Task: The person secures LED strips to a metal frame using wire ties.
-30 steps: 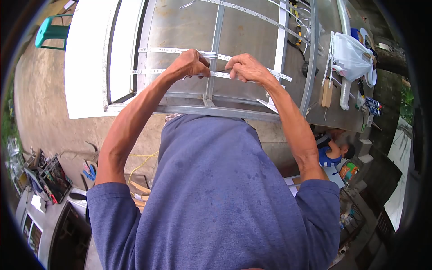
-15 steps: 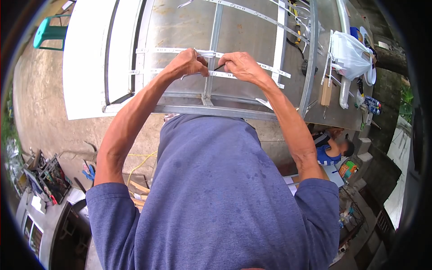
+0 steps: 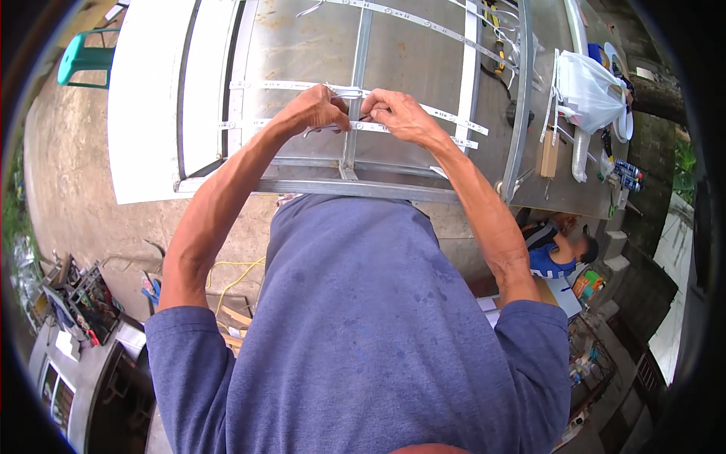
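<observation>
Two white LED light strips (image 3: pixel 276 85) run across the metal frame (image 3: pixel 363 54) under my hands. My left hand (image 3: pixel 318 110) is closed in a pinch, with thin white wire (image 3: pixel 349 94) looping out by its fingers. My right hand (image 3: pixel 399 115) faces it just to the right, thumb and fingers pressed together on a thin black strip (image 3: pixel 365 118). Only a short piece of that black strip shows between the hands. Both hands are close over the upright middle bar of the frame, and the fingertips partly hide the work.
Another LED strip (image 3: pixel 423 20) crosses the frame farther off. On the table's right are a white plastic bag (image 3: pixel 590 91), a wood block (image 3: pixel 550 155) and spray cans (image 3: pixel 628 175). A person in blue (image 3: pixel 550 259) is low at the right. A green stool (image 3: pixel 85 59) stands left.
My right hand has moved slightly left, closer to my left hand, and its fingers are more curled. Less of the black strip shows between the hands. My left hand stays in place.
</observation>
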Demonstrator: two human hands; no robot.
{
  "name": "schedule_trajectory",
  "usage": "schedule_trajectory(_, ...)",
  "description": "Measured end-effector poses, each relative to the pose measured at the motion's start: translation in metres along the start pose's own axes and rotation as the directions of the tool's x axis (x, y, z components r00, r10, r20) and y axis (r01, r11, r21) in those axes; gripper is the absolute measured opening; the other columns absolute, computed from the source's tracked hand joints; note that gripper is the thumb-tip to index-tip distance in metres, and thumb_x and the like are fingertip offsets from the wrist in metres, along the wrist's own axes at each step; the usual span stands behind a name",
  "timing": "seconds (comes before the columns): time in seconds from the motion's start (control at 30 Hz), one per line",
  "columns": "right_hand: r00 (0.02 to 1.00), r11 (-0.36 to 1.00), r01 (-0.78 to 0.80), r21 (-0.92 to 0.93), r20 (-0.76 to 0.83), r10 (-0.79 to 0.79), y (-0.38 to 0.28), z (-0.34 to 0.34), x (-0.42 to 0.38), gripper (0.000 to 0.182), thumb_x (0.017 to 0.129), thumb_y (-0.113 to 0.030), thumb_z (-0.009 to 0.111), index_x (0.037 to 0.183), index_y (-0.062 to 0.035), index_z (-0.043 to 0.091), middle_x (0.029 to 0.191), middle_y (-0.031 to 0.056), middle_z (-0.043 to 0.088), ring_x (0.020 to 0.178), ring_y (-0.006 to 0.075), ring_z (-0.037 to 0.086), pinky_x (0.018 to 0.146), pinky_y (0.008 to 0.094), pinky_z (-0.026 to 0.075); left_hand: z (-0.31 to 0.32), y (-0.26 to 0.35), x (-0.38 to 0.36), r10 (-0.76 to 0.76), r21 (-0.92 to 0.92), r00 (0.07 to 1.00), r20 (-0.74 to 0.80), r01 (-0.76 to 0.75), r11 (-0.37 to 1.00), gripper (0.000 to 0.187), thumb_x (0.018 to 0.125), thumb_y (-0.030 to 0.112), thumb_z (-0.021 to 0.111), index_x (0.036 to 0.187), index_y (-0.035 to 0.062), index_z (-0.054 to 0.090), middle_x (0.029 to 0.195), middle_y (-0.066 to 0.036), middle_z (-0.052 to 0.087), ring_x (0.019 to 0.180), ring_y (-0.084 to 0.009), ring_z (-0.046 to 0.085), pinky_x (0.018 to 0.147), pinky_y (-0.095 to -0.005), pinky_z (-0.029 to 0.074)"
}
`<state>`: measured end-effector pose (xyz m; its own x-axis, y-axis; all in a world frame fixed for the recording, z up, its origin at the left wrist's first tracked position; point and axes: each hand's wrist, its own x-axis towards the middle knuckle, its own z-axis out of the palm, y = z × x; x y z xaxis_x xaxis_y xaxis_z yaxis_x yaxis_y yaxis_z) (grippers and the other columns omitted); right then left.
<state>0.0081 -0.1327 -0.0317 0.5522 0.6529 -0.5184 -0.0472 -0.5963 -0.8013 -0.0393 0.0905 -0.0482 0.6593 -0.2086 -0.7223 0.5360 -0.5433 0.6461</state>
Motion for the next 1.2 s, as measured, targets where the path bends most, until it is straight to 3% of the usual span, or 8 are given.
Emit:
schedule_trajectory(0.1, 1.0, 0.999, 0.02, -0.051, 0.02, -0.019, 0.002, 0.002, 0.002, 0.013, 0.096, -0.001, 0.053, 0.103, -0.0009, 0.064, 0.091, 0.009, 0.072, 0.089, 0.0192, 0.068, 0.081, 0.0367, 0.052, 0.0, -0.001, -0.001, 0.04, -0.005, 0.999, -0.021, -0.04, 0.999, 0.035, 0.058, 0.026, 0.08, 0.085, 0.0045, 0.081, 0.071, -0.01, 0.068, 0.068, -0.0227, 0.06, 0.062, -0.0349, 0.046)
schedule_trajectory(0.2, 0.993, 0.987, 0.116, -0.112, -0.021, -0.119, 0.0, 0.004, -0.001, 0.013, 0.094, -0.001, 0.054, 0.104, -0.001, 0.063, 0.087, 0.0099, 0.071, 0.085, 0.0205, 0.067, 0.08, 0.0372, 0.051, 0.002, -0.002, -0.003, 0.1, 0.014, 0.994, -0.05, -0.1, 0.995, 0.03, 0.063, 0.024, 0.077, 0.086, 0.0049, 0.08, 0.068, -0.005, 0.064, 0.064, -0.0167, 0.055, 0.059, -0.0327, 0.04)
schedule_trajectory(0.3, 0.992, 0.986, 0.123, -0.117, -0.019, -0.126, 0.002, 0.006, 0.003, 0.012, 0.092, 0.0, 0.055, 0.103, -0.001, 0.061, 0.083, 0.0105, 0.07, 0.08, 0.0221, 0.065, 0.078, 0.038, 0.051, 0.001, -0.005, 0.002, 0.076, -0.002, 0.997, -0.034, -0.076, 0.997, 0.039, 0.058, 0.027, 0.08, 0.09, 0.0051, 0.081, 0.073, -0.011, 0.068, 0.071, -0.0225, 0.06, 0.067, -0.0344, 0.046)
schedule_trajectory(0.6, 0.992, 0.99, 0.123, -0.076, -0.005, -0.123, 0.004, 0.005, 0.003, 0.009, 0.093, 0.001, 0.054, 0.101, -0.0021, 0.057, 0.085, 0.012, 0.071, 0.082, 0.0239, 0.067, 0.078, 0.0385, 0.051, -0.001, -0.004, 0.005, 0.053, -0.014, 0.998, 0.037, -0.053, 0.999, 0.032, 0.059, 0.027, 0.079, 0.082, 0.0043, 0.077, 0.072, -0.009, 0.065, 0.068, -0.0214, 0.056, 0.063, -0.035, 0.042)
schedule_trajectory(0.9, 0.99, 0.986, 0.129, -0.104, -0.036, -0.133, 0.005, 0.009, 0.003, 0.009, 0.093, 0.001, 0.055, 0.101, -0.0018, 0.056, 0.088, 0.0144, 0.072, 0.087, 0.028, 0.07, 0.08, 0.0407, 0.052, -0.002, -0.005, 0.005, 0.108, 0.039, 0.992, 0.059, -0.111, 0.993, 0.024, 0.066, 0.026, 0.077, 0.078, 0.0053, 0.075, 0.067, -0.003, 0.062, 0.066, -0.0151, 0.053, 0.062, -0.0322, 0.039)
schedule_trajectory(1.0, 0.993, 0.985, 0.109, -0.133, -0.031, -0.114, 0.004, 0.008, 0.004, 0.009, 0.093, 0.0, 0.056, 0.101, -0.0016, 0.056, 0.086, 0.0145, 0.072, 0.087, 0.0281, 0.07, 0.08, 0.0409, 0.052, 0.0, -0.004, 0.004, 0.103, -0.077, 0.992, 0.069, -0.098, 0.992, 0.026, 0.065, 0.027, 0.076, 0.078, 0.0043, 0.075, 0.065, -0.004, 0.062, 0.063, -0.0147, 0.054, 0.057, -0.0314, 0.039)
schedule_trajectory(1.1, 0.969, 0.966, 0.171, -0.195, -0.142, -0.201, 0.009, 0.016, 0.004, 0.01, 0.09, -0.005, 0.062, 0.099, -0.0063, 0.06, 0.08, 0.0142, 0.07, 0.082, 0.0327, 0.07, 0.073, 0.0429, 0.052, -0.001, -0.002, 0.002, 0.102, -0.05, 0.992, 0.067, -0.099, 0.994, 0.025, 0.064, 0.026, 0.075, 0.076, 0.0038, 0.074, 0.064, -0.005, 0.062, 0.06, -0.0144, 0.054, 0.054, -0.0306, 0.038)
schedule_trajectory(1.2, 0.956, 0.881, 0.11, -0.459, -0.195, -0.221, -0.006, 0.017, -0.005, 0.013, 0.088, -0.008, 0.065, 0.1, -0.0087, 0.062, 0.079, 0.0142, 0.07, 0.083, 0.0342, 0.071, 0.072, 0.0447, 0.053, -0.003, 0.0, 0.001, 0.105, -0.011, 0.99, 0.089, -0.104, 0.994, 0.022, 0.063, 0.024, 0.074, 0.074, 0.0048, 0.075, 0.063, -0.004, 0.062, 0.061, -0.015, 0.053, 0.055, -0.031, 0.037)
